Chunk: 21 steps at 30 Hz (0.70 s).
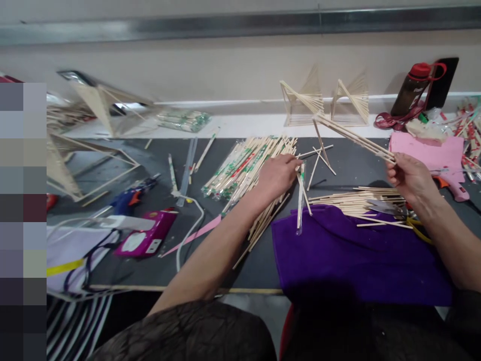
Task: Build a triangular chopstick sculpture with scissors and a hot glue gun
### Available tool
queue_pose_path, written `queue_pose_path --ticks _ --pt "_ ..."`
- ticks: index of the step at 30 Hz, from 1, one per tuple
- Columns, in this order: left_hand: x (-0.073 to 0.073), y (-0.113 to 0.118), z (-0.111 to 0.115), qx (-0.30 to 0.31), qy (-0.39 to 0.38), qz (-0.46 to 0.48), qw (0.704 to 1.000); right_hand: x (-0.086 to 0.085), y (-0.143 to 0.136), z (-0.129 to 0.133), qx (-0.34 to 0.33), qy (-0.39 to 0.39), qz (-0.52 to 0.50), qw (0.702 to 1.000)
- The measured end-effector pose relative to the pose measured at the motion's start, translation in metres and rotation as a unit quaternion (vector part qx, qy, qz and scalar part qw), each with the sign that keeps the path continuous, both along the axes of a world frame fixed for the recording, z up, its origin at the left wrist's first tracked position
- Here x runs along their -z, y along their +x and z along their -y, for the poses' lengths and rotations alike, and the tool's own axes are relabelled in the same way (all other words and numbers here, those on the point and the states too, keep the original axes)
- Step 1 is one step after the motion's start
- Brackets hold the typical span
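My right hand pinches one end of a small frame of joined wooden chopsticks. The frame's far end angles down to the left, above the tabletop. My left hand is over the right side of a heap of chopsticks, some loose and some in clear and green wrappers. Its fingers are curled together, and what they grip is hidden. Just beyond those fingertips, a wrapped pair of chopsticks reaches onto a purple cloth. Loose sticks and scissors are below my right hand.
Two twisted stick structures stand by the wall, with larger ones at left. A blue glue gun, a magenta box and a white cable lie left. A pink glue gun and red-capped bottle are right.
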<state>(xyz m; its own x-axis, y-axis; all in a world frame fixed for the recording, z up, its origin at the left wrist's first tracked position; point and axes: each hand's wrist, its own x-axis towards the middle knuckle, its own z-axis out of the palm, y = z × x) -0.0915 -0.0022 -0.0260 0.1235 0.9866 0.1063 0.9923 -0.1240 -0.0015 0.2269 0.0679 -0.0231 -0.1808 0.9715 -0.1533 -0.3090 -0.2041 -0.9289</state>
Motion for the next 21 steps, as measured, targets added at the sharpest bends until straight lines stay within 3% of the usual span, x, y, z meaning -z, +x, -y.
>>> queue_pose_path --ticks 3,7,14,17,21 --pt "-0.007 0.008 0.016 -0.075 -0.009 -0.001 0.997 0.004 0.0 0.0 -0.003 -0.003 0.001 1.0" --pt "0.003 0.027 0.025 -0.127 -0.047 0.01 0.991 0.006 -0.002 0.002 -0.013 0.005 0.007 1.0" --pt "0.031 0.016 0.028 -0.108 -0.072 0.21 0.969 0.005 -0.003 0.007 -0.016 0.019 0.036 0.999" --pt "0.031 0.013 0.03 -0.113 -0.069 0.244 0.961 0.006 -0.005 0.007 -0.019 0.017 0.038 0.999" --pt "0.019 0.007 0.031 -0.137 -0.058 0.297 0.943 0.005 -0.006 0.008 -0.005 0.005 0.034 0.999"
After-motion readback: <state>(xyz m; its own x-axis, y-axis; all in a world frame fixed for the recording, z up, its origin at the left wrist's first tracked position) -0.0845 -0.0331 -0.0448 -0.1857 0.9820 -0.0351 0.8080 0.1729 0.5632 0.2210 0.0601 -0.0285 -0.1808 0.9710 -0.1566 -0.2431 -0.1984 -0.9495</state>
